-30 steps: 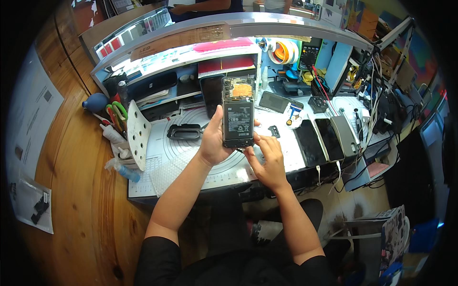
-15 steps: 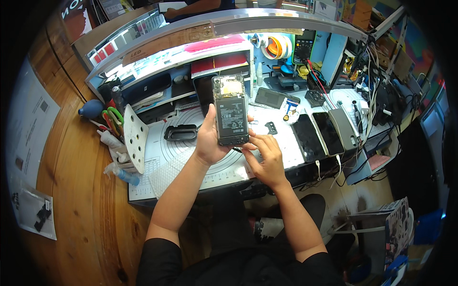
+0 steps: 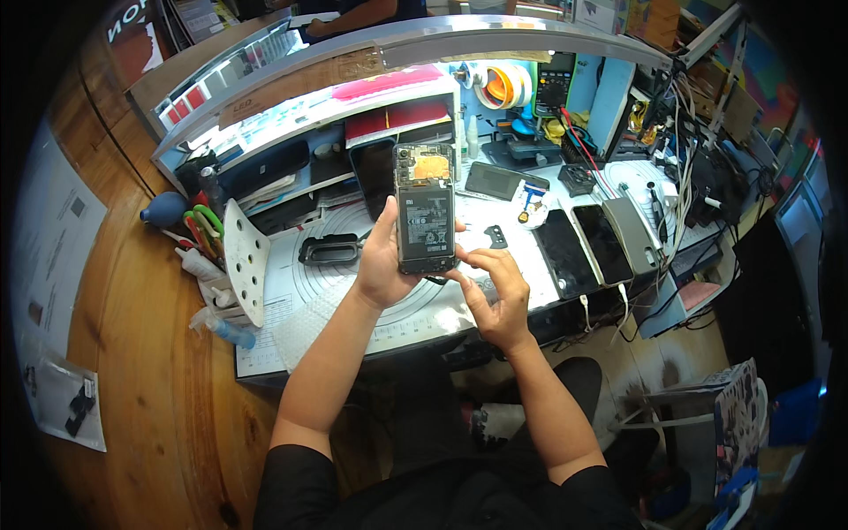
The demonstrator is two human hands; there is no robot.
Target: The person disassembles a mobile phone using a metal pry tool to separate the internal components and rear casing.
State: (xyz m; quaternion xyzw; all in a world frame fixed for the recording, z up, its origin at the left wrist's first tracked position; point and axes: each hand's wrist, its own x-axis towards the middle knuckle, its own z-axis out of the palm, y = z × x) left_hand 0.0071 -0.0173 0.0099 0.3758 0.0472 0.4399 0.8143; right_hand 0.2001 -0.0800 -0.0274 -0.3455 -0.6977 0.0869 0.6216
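One opened phone (image 3: pixel 427 225) is sitting mid-view in the left hand (image 3: pixel 386 261), which is gripping it by the edges. The right hand (image 3: pixel 502 305) is curling its fingers at the phone's 5 o'clock corner; honestly can't tell if it's pinching anything. Two black phones (image 3: pixel 565 252) are lying toward 4 o'clock, one black frame (image 3: pixel 311 251) around 8. The opened phone is partly blocking a dark screen (image 3: pixel 372 172) at 10. A white mat (image 3: pixel 417 325) is spreading underneath, wood boards (image 3: pixel 168 380) filling the room's 8 o'clock side.
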